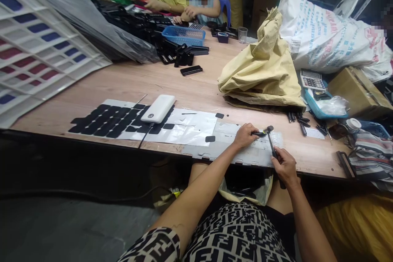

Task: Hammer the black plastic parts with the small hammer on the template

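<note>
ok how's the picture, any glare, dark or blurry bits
Head view: bright glossy patches on the white sheet; head view: deep shadow under the tabletop, the floor dim; head view: yellow fabric at lower right looks soft, while the hammer reads fairly clearly.

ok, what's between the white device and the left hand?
Head view: the white sheet, a few black patches, then part of the grey mat.
</note>
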The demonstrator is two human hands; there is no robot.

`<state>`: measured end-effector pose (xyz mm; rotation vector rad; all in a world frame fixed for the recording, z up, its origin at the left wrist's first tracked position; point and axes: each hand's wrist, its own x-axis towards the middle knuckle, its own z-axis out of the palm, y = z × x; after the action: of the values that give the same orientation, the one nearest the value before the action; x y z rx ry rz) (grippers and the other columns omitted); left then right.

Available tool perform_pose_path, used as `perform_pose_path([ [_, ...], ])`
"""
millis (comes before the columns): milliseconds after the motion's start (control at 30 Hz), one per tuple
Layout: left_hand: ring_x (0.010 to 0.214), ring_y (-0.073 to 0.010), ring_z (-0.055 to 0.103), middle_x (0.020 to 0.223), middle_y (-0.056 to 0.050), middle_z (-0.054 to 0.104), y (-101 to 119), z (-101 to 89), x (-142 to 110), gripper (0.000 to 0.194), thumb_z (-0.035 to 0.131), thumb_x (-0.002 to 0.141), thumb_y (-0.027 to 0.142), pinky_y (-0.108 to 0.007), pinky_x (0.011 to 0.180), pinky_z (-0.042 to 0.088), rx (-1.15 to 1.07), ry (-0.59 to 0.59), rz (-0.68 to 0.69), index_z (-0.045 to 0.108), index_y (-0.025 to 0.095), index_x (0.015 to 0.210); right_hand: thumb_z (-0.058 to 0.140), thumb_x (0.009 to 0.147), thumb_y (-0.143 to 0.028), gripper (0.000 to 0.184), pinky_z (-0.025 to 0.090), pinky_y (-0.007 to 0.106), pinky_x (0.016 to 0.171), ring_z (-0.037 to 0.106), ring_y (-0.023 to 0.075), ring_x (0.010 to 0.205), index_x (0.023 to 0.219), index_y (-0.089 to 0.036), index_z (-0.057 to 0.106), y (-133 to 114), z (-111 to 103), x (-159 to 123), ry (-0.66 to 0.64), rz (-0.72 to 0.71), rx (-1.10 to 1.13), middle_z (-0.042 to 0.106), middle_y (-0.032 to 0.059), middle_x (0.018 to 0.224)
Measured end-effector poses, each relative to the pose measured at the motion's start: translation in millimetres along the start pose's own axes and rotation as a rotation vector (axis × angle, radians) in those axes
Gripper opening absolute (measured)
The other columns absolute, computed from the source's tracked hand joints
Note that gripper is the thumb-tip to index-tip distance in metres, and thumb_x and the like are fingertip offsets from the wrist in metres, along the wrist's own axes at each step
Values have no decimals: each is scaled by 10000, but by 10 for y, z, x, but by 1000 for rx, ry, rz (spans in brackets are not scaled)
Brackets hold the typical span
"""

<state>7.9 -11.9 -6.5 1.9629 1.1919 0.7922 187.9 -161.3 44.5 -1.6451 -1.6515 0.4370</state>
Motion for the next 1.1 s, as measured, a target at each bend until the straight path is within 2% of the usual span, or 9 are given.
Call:
perform_pose_path([
  [233,985,-206,578,922,-23,663,-38,26,14,207,731,750,240,-342,893,470,3,3,7,764,248,955,585,817,-278,363,471,290,641,514,154,644,1149,-189,705,28,53,-18,12,-9,25,625,34,819],
  [467,958,-195,570,898,-18,644,-16,15,6,213,719,761,229,-331,878,466,14,4,14,765,256,967,593,807,-266,365,472,293,653,515,155,638,1142,-186,712,27,121,26,-58,-68,-1,594,16,748],
  [633,956,-204,563,900,-26,656,-6,-1,-2,178,713,768,239,-339,869,461,31,-15,33,767,229,938,612,820,-300,385,483,293,677,549,161,706,1175,-179,700,250,24,78,32,30,58,646,44,865],
  [867,945,-214,538,910,-34,657,28,-74,-26,176,642,853,329,-363,876,440,52,-88,62,771,234,926,647,776,-367,467,467,269,635,493,127,640,1173,-129,711,593,4,158,169,236,192,636,31,832],
  [967,996,-227,530,988,-36,650,60,-144,-213,164,688,826,368,-389,939,417,56,-165,138,777,248,892,653,762,-356,482,458,259,630,480,120,638,1180,-122,711,602,11,159,151,241,210,635,31,837],
  [1100,1200,-263,477,1266,-21,583,114,-232,-755,127,756,769,345,-425,1061,361,22,-279,289,781,290,880,651,755,-358,497,455,250,621,477,117,633,1182,-112,712,555,0,155,162,262,202,631,31,830],
])
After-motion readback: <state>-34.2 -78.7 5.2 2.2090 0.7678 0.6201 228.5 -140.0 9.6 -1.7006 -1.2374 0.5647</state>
